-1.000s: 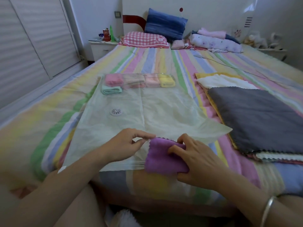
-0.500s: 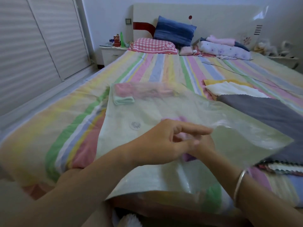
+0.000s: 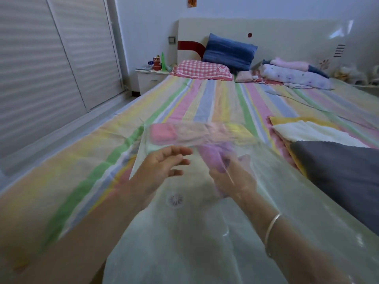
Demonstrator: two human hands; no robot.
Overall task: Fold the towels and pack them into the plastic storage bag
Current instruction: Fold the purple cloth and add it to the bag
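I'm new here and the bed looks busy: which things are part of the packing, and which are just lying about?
Job: plastic storage bag, purple towel in the right hand, folded towels inside it, grey towel pile.
Lying about: blue pillow, checked pillow, nightstand, red can.

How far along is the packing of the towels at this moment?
Done: a row of folded towels lies at the far end of the plastic bag. In hand: the right hand, inside the bag, holds a purple towel; the left hand is open. Left: the grey towel and those under it lie outside, not yet folded.
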